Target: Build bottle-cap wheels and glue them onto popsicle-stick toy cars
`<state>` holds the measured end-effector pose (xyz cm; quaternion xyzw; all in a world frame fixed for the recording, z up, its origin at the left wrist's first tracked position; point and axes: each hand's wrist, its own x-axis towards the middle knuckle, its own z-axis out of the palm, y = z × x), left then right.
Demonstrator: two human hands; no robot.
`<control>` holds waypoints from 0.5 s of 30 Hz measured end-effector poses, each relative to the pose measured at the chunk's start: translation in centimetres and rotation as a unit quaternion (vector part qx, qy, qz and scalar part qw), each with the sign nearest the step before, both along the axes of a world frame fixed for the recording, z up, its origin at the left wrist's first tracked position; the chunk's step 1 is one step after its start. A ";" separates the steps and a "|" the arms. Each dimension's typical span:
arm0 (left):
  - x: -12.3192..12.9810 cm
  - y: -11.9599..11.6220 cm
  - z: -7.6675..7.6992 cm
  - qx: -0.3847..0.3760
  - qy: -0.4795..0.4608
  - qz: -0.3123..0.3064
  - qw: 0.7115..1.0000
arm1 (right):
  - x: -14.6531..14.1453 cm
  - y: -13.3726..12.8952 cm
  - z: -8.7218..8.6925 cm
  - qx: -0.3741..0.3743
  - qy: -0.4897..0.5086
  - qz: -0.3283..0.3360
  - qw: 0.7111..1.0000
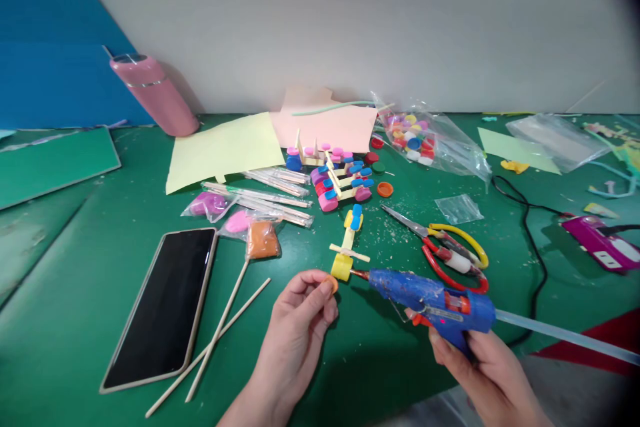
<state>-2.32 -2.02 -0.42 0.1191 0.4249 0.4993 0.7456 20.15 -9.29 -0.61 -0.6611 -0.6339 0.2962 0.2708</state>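
Observation:
My left hand (303,313) pinches a small orange disc (333,284) between thumb and fingers. In my right hand (475,367) is a blue hot glue gun (420,293), a clear glue stick (560,335) jutting from its back. Its metal nozzle points left and ends right by a yellow roll-shaped piece (341,267); whether they touch, I cannot tell. That piece sits at the near end of a small stick model (349,238), which has a thin crosspiece and blue and yellow pieces at its far end. The left fingertips are just below the yellow piece.
Behind are several colourful stick models (335,177), bagged caps (415,137), and paper sheets (225,147). Scissors (450,250) lie right, near a purple power strip (600,243) and black cord (530,240). A phone (160,307), wooden sticks (217,330) and a pink bottle (155,93) are left.

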 end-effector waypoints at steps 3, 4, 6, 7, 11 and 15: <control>0.0 0.1 -0.1 0.000 0.012 0.005 1.000 | 0.0 -0.1 -0.6 0.008 0.001 -0.008 1.000; 0.0 0.1 -0.1 0.002 0.017 0.005 1.000 | 0.1 -0.2 -0.8 0.015 -0.003 -0.009 1.000; 0.0 0.1 -0.1 0.013 0.025 -0.001 1.000 | 0.1 -0.3 -1.2 0.022 -0.014 -0.007 1.000; 0.0 0.1 -0.2 0.020 0.028 -0.004 0.999 | 0.1 -0.3 -1.3 0.021 -0.017 -0.004 1.000; 0.1 0.0 -0.2 0.034 0.031 -0.012 0.999 | -0.3 -0.1 -1.0 0.028 -0.029 -0.003 0.999; 0.2 -0.1 -0.2 0.038 0.030 -0.014 0.999 | -0.8 0.3 -0.6 0.074 -0.075 -0.028 0.994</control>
